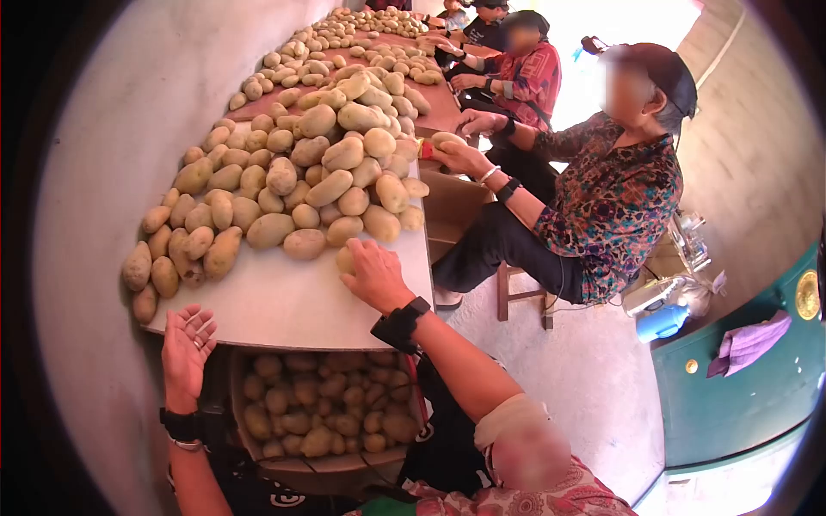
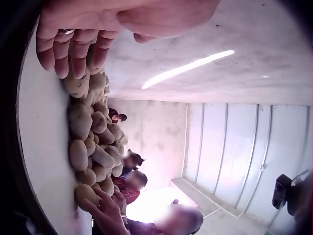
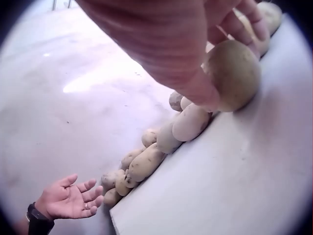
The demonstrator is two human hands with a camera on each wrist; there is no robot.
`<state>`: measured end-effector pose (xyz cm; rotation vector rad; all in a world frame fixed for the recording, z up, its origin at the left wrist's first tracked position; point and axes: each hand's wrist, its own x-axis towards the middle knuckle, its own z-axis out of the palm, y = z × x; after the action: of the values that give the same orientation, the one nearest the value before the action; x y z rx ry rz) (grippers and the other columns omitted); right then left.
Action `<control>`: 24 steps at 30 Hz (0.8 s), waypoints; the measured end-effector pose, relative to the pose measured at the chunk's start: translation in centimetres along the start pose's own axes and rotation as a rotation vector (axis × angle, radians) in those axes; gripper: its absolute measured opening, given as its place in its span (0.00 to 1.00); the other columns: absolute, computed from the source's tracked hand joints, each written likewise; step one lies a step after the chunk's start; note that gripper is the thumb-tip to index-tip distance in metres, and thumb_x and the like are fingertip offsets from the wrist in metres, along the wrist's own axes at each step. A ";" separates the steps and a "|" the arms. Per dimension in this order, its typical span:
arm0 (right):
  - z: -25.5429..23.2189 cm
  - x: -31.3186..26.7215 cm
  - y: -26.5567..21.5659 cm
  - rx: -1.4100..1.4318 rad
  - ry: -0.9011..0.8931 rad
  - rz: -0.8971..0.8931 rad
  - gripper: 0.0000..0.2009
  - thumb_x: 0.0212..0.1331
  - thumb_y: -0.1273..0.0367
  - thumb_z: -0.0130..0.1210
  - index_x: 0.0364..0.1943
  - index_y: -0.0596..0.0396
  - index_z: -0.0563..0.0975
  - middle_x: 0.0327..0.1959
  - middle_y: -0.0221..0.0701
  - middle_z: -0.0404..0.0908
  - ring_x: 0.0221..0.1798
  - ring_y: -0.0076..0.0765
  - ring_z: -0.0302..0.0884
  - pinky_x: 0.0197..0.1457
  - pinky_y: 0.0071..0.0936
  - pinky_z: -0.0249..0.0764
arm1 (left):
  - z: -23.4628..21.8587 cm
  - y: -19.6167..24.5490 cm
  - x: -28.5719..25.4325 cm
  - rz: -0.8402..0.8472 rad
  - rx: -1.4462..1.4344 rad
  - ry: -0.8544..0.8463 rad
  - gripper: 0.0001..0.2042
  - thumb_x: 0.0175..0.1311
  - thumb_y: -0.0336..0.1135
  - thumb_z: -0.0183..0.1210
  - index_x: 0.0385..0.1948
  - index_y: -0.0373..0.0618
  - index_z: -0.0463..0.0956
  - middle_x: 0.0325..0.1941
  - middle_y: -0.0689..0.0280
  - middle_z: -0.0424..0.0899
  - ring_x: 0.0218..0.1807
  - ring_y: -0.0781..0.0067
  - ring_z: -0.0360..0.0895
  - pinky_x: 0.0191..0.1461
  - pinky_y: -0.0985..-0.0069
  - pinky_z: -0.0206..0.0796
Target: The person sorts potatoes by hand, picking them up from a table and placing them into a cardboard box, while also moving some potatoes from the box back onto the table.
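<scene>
A large heap of potatoes lies on the pale table. My right hand is at the near edge of the heap, its thumb and fingers round one potato, which the right wrist view shows close up. At the table's near left corner my left hand is held palm up, fingers loosely bent and holding nothing; in the left wrist view the hand appears above the table with potatoes beyond its fingertips.
A crate of potatoes stands below the table's near edge. Along the right side sits a person in a patterned shirt, hands at a potato, with others farther back. A wall runs along the left. A green cabinet is at the right.
</scene>
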<state>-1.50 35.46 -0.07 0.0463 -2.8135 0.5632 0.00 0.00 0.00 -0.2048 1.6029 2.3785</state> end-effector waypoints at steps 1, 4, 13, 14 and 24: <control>-0.1 0.0 -0.2 -0.028 -0.035 0.003 0.22 0.41 0.62 0.61 0.41 0.51 0.68 0.38 0.40 0.74 0.44 0.47 0.72 0.45 0.43 0.65 | 0.1 0.1 -0.1 -0.004 0.003 -0.001 0.25 0.67 0.58 0.36 0.51 0.47 0.65 0.49 0.65 0.73 0.47 0.73 0.70 0.49 0.75 0.62; -0.2 0.4 0.1 -0.086 -0.019 -0.041 0.21 0.42 0.61 0.60 0.40 0.52 0.68 0.35 0.39 0.74 0.42 0.46 0.73 0.42 0.42 0.66 | 0.5 -0.3 0.0 0.009 -0.041 0.009 0.25 0.68 0.58 0.36 0.50 0.47 0.65 0.49 0.65 0.73 0.47 0.74 0.70 0.48 0.76 0.62; -0.6 -0.8 -2.2 0.100 -0.242 -0.062 0.21 0.44 0.62 0.58 0.43 0.53 0.68 0.36 0.41 0.73 0.46 0.50 0.71 0.45 0.42 0.68 | -0.2 1.1 -1.2 0.018 -0.036 0.009 0.25 0.67 0.58 0.36 0.49 0.45 0.65 0.48 0.64 0.74 0.46 0.73 0.71 0.48 0.76 0.62; -0.2 -1.2 -2.2 0.104 -0.181 -0.124 0.22 0.44 0.62 0.58 0.45 0.53 0.68 0.37 0.42 0.73 0.46 0.50 0.71 0.46 0.41 0.68 | -0.4 1.1 -1.2 0.020 -0.036 0.015 0.25 0.67 0.58 0.36 0.49 0.45 0.65 0.48 0.64 0.74 0.46 0.73 0.71 0.48 0.76 0.62; 2.0 -1.1 -0.6 0.071 -0.106 -0.253 0.30 0.42 0.63 0.60 0.52 0.56 0.64 0.39 0.44 0.72 0.45 0.54 0.70 0.47 0.44 0.68 | -0.7 1.6 -0.7 0.018 -0.066 -0.023 0.25 0.68 0.57 0.37 0.52 0.46 0.67 0.53 0.63 0.74 0.51 0.71 0.70 0.52 0.75 0.62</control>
<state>-0.93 34.09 -1.96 0.4517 -2.8261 0.6155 0.19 -1.33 1.30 -0.1753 1.5237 2.4403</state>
